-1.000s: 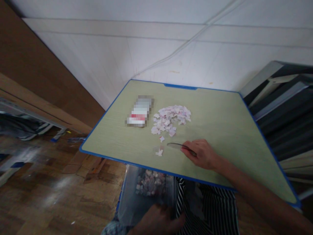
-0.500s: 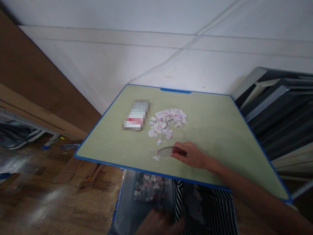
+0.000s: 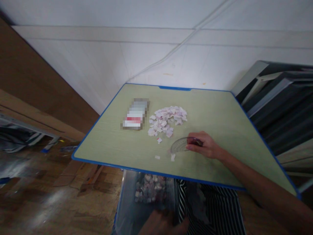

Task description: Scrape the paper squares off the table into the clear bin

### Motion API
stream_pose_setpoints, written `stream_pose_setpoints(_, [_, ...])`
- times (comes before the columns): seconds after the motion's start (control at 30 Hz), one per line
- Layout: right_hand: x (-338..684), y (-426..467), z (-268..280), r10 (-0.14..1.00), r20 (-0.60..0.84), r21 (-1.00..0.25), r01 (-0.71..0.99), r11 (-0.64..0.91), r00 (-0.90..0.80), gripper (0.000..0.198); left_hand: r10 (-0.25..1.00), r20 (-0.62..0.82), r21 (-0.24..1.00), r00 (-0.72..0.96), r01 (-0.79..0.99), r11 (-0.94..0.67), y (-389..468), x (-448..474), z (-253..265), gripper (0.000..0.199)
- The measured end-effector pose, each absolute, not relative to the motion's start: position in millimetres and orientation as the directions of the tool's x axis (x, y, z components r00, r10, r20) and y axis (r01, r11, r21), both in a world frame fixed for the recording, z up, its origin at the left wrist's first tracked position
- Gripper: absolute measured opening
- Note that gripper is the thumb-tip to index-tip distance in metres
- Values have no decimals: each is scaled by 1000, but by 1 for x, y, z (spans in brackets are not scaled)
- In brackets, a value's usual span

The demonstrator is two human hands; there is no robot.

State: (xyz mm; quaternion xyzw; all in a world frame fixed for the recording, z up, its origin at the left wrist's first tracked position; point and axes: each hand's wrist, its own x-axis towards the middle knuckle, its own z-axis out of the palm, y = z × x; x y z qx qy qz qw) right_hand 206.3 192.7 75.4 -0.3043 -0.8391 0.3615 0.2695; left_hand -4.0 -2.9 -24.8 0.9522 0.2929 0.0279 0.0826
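A clear protractor is pinched in my right hand, its curved edge pointing left just above the table. Below that edge lies a small white paper scrap, with another scrap to its left. Farther back is a loose pile of torn paper pieces, and one red-marked piece sits in front of it. Low in the view, my left hand is over the clear plastic tub; it is dark and its fingers are cut off or unclear.
The folding table has a blue rim and stands against a white wall. On it, left of the pile, lies a blurred-out flat object. Several small wrapped pieces lie in the tub. Dark folded panels lean at the right.
My right hand has moved right and slightly back with the protractor. One scrap now lies farther right, while another stays near the front. My left hand has barely moved.
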Motion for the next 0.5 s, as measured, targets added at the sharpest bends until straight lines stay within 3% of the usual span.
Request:
stream_pose_setpoints(0.1, [197,189,72,753,230,-803,317,505,-616,32,567,52,166,822,553,-817,-3,-4,-29,52])
stream_pose_setpoints(0.23, [181,181,71,752,109,-821,368,437,-650,23,562,118,161,819,543,-824,0,-2,-30,51])
stream_pose_setpoints(0.5, [173,176,66,699,121,-766,381,518,-705,16,578,164,211,800,544,-812,-2,-2,-36,42])
